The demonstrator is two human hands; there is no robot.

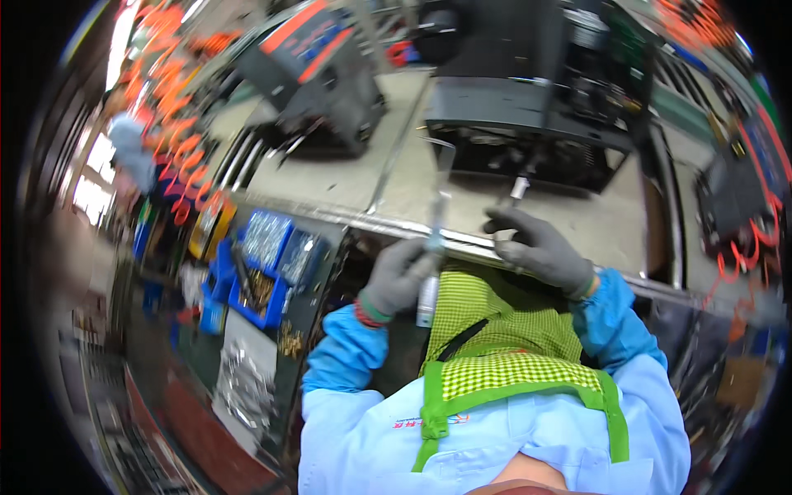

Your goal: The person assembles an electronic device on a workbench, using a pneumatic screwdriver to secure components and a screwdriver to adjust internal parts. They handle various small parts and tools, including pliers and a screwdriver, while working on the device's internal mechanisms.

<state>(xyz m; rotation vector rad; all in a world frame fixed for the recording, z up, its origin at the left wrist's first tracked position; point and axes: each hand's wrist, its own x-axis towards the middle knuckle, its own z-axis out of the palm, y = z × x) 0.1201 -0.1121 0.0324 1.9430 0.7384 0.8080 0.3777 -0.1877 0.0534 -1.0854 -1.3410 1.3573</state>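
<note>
My left hand (pixel 400 276), in a grey knit glove, is closed around a long, narrow, silvery strip (pixel 426 301) that stands nearly upright in view. Blur hides its exact kind; its far end reaches over the bench. To the right, my right hand (pixel 540 252), also gloved, is over the bench's metal front edge (pixel 470 244). Its fingers are bent, with a gap between forefinger and thumb, and nothing shows between them. Just beyond it, a thin light-coloured piece (pixel 519 190) sticks out below the large black machine housing (pixel 495 103).
A grey and orange machine (pixel 318 87) stands at the far left of the bench, and another (pixel 738 190) at the right. Blue bins (pixel 266 312) of small metal parts and a bag of parts (pixel 243 384) lie at left. Orange coiled hoses (pixel 177 115) hang there; beyond is a person (pixel 132 153).
</note>
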